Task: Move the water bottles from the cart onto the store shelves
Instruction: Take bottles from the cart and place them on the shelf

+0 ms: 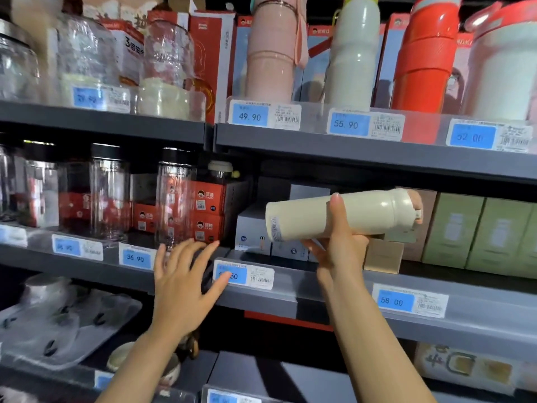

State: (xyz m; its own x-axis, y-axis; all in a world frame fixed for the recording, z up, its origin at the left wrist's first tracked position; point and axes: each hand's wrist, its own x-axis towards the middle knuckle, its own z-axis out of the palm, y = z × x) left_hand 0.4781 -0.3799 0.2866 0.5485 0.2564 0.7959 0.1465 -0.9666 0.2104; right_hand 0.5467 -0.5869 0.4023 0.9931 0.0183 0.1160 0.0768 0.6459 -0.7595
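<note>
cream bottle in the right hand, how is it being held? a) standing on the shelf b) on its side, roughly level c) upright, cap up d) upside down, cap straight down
b: the right hand grips the cream bottle lying roughly level in front of the middle shelf, cap end to the right.

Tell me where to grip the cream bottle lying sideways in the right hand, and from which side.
Grip the cream cylindrical bottle round its smooth mid-body, coming from below as the right hand does now. It lies horizontal, lid to the right, so the plain barrel offers the widest even surface, probably near its balance point.
</note>
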